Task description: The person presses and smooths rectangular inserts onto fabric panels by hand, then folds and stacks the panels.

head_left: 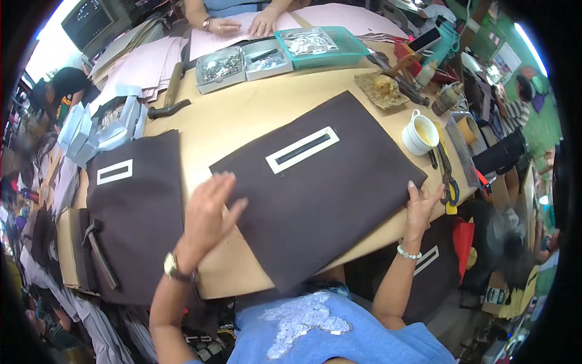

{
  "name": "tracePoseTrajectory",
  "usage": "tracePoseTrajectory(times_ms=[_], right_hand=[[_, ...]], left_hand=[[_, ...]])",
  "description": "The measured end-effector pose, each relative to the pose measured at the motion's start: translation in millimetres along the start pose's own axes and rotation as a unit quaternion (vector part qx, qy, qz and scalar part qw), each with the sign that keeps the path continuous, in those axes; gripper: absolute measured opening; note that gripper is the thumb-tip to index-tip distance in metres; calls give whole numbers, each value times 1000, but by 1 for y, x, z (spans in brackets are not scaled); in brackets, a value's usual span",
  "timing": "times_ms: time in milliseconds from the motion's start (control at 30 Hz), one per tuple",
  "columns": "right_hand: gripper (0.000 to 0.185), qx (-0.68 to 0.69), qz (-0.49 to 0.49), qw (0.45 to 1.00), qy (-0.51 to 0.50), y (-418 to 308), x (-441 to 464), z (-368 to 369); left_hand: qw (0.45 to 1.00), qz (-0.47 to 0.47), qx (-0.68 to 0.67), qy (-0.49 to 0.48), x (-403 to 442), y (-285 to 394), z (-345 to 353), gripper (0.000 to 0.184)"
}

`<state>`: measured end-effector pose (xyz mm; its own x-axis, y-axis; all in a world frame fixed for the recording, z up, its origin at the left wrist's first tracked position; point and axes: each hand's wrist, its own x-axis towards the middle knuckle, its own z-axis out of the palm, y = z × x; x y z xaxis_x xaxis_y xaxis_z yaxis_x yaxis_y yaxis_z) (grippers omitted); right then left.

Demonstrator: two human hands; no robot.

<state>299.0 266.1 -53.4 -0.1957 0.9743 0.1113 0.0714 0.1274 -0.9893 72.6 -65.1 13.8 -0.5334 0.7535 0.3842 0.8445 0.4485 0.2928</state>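
Note:
A dark brown panel [330, 200], fabric or leather, lies at a slant across the table in front of me. Near its upper edge it bears a cream rectangular frame [302, 150] around a dark slot. My right hand [419, 209] holds the panel's right corner, fingertips at the edge. Over the panel's left edge is my left hand [212, 209], slightly blurred, fingers apart and nothing in them. Further left rests a second dark panel [136, 224] with a similar cream frame [114, 172]. A hammer [100, 253] lies on that panel.
At the back stand boxes of small metal parts [220, 65] and a teal tray [330, 57]. Another hammer [172, 97] lies back left. To the right are a white cup [419, 133], scissors [447, 176] and a glue-smeared board [382, 90]. Another person's hands [242, 24] rest across the table.

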Motion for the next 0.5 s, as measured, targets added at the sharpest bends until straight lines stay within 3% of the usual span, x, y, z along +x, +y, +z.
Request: tracePoseTrajectory(times_ms=[100, 133, 267, 500], right_hand=[[93, -60, 40, 997, -17, -13, -17, 1], [93, -7, 60, 997, -43, -25, -27, 6], [92, -12, -2, 999, -44, -22, -41, 15], [91, -108, -47, 993, 6, -18, -44, 31]], left_hand=[[996, -71, 11, -48, 40, -32, 19, 50], [992, -101, 11, -73, 48, -39, 27, 51], [974, -157, -33, -160, 74, -55, 41, 41], [960, -188, -92, -188, 78, -56, 38, 28]])
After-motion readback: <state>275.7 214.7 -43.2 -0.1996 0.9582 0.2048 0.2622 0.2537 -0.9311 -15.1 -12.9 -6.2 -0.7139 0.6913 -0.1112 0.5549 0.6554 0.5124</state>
